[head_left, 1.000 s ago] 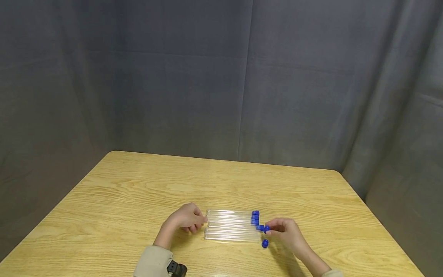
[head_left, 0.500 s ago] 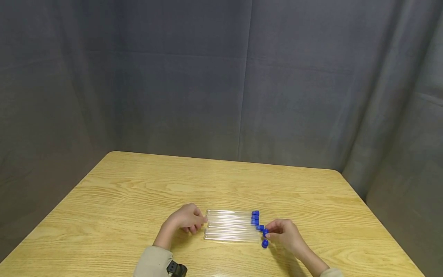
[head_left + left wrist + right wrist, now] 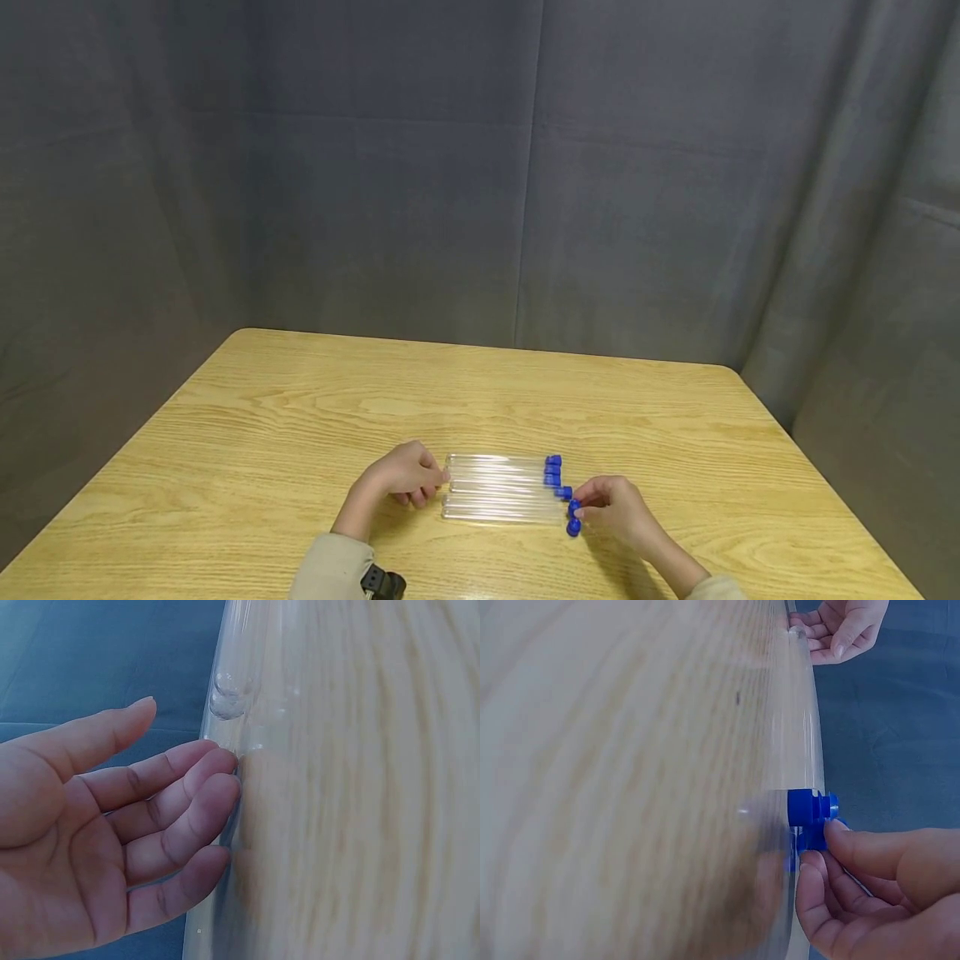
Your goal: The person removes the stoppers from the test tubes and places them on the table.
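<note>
Several clear glass test tubes (image 3: 498,492) lie side by side on the wooden table, rounded ends to the left. Blue stoppers (image 3: 553,468) sit at the right ends of the far tubes, and another blue stopper (image 3: 563,493) juts out further. My right hand (image 3: 618,510) pinches a blue stopper (image 3: 573,506) between thumb and fingers, just right of the nearer tubes' open ends. A second blue stopper (image 3: 573,527) is right beside it, on the near side. My left hand (image 3: 411,475) rests at the rounded ends, fingers loosely bent, thumb apart (image 3: 127,727), gripping nothing.
The table (image 3: 337,400) stretches away behind the tubes and to both sides. A grey curtain (image 3: 390,208) hangs beyond its far edge. A black device (image 3: 383,582) is strapped at the left sleeve.
My right hand has shifted slightly toward the near side with the pinched stopper, from beside the jutting stopper to beside the nearest one. The left hand and the tubes have stayed in place.
</note>
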The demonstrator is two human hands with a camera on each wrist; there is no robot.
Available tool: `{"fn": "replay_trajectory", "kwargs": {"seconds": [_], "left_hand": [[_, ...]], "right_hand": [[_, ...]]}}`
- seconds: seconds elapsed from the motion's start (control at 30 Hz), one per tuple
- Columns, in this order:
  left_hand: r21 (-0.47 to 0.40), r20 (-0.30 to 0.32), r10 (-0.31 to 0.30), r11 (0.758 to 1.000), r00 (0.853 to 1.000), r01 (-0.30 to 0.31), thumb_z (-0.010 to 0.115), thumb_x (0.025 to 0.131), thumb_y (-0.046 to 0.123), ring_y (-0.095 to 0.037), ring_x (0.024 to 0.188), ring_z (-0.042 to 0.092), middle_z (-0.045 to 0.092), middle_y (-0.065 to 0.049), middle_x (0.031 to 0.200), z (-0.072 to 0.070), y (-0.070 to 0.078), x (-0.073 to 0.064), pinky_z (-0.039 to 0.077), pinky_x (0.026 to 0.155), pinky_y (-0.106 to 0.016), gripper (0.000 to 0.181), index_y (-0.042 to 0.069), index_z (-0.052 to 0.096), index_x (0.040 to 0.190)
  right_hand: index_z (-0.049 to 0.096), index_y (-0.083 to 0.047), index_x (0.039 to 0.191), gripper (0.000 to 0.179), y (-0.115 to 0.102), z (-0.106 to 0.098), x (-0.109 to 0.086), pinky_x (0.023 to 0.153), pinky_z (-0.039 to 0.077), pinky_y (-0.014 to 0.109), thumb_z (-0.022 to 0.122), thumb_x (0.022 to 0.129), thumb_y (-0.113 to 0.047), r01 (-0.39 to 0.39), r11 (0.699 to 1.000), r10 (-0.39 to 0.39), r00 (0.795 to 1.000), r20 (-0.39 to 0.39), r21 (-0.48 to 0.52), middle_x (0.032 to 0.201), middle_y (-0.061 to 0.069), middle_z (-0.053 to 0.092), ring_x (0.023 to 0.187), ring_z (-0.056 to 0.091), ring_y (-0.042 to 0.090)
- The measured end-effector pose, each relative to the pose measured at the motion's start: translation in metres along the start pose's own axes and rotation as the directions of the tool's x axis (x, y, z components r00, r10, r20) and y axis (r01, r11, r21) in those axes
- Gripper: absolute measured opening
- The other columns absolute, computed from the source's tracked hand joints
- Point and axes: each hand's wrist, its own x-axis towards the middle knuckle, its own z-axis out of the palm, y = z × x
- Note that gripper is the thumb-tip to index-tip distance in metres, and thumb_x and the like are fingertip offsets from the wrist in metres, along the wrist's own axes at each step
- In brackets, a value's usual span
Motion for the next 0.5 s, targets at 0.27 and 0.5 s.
{"fn": "replay_trajectory", "kwargs": {"seconds": [0.27, 0.5], "left_hand": [[-0.01, 0.011, 0.004, 1.0, 1.0, -0.003, 0.057, 0.088, 0.017, -0.014, 0.05, 0.057, 0.059, -0.004, 0.063, -0.0005, -0.0008, 0.0006, 0.044, 0.044, -0.026, 0.024, 0.0, 0.064, 0.073], [-0.015, 0.011, 0.0, 1.0, 1.0, 0.001, 0.058, 0.088, 0.018, -0.014, 0.05, 0.056, 0.059, -0.004, 0.062, 0.0, -0.001, 0.0003, 0.044, 0.044, -0.026, 0.025, 0.0, 0.063, 0.072]], "right_hand": [[0.061, 0.009, 0.083, 0.009, 0.0021, 0.0003, 0.0014, 0.054, 0.05, 0.027, 0.065, 0.074, 0.009, 0.001, 1.0, -0.001, 1.0, 0.02, -0.01, 0.073, 0.006, 0.061, 0.065, 0.056, 0.018], [0.06, 0.011, 0.082, 0.01, 0.0024, 0.0008, 0.0027, 0.055, 0.05, 0.027, 0.065, 0.074, 0.01, 0.019, 1.0, -0.019, 1.0, 0.024, -0.019, 0.073, 0.011, 0.061, 0.065, 0.057, 0.02]]}}
